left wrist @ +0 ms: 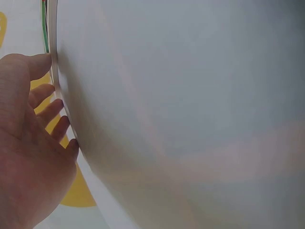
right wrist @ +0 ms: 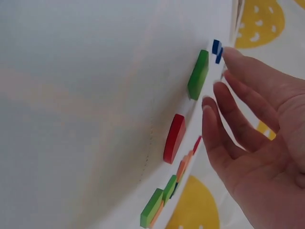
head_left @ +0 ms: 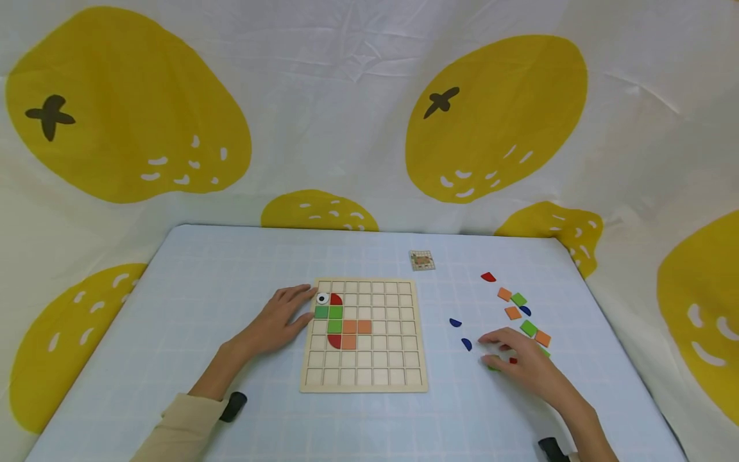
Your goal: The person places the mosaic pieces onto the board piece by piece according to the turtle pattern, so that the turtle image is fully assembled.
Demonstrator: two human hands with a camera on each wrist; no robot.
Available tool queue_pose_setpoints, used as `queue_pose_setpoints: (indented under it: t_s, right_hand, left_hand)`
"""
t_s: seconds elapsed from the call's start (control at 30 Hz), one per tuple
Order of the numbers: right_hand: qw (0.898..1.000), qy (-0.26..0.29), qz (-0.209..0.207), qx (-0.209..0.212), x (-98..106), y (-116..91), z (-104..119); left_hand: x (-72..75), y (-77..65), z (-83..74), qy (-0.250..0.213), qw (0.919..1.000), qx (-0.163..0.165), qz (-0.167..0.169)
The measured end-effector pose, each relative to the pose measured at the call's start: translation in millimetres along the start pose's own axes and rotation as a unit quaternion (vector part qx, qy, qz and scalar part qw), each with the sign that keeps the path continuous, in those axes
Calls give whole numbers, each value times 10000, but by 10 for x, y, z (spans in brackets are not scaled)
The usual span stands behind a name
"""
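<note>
Left hand touches wooden grid board at its left edge, fingers relaxed, gripping nothing. Green tiles, orange tiles sit in board's left-to-middle cells. Blue half-discs lie right of board; farther right, right hand is half-open, holding nothing.

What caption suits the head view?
Left hand at the edge of a grid board; right hand over loose coloured tiles.

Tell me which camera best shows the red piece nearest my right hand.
Right wrist view: the red piece appears large and uncovered. Head shows only a bit beside the right hand; left wrist shows none.
</note>
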State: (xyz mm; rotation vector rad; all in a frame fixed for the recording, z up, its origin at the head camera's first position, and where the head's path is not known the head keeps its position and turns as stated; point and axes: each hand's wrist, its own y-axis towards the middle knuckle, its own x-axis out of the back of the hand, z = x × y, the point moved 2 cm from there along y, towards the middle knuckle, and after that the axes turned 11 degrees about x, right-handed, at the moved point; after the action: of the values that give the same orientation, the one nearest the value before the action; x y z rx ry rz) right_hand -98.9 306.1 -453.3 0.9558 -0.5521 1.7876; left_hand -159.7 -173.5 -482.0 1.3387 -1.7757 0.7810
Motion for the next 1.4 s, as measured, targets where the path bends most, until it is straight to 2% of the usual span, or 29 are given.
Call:
queue_pose_setpoints:
  t_s: [0.27,0.43,0.6,0.93,1.17,1.4]
  right_hand:
    - [9999,117,116,-39,4,-92,-65]
    - [9994,112,274,-192,2,-108,-75]
    - [9992,108,323,-224,-2,-106,-67]
    - [9989,362,280,55,-2,-41,-21]
    - [9987,200,87,467,-16,66,54]
    - [9960,386,-245,766,-88,211,143]
  left_hand:
    - [8,-2,-3,56,10000,34,49]
    - [14,-9,-16,4,10000,4,8]
    - [5,-3,-7,17,9999,85,104]
    - [5,11,-7,5,9998,134,132]
    - [1,11,-3,-10,9998,153,136]
    - [3,10,-3,-31,9998,138,121]
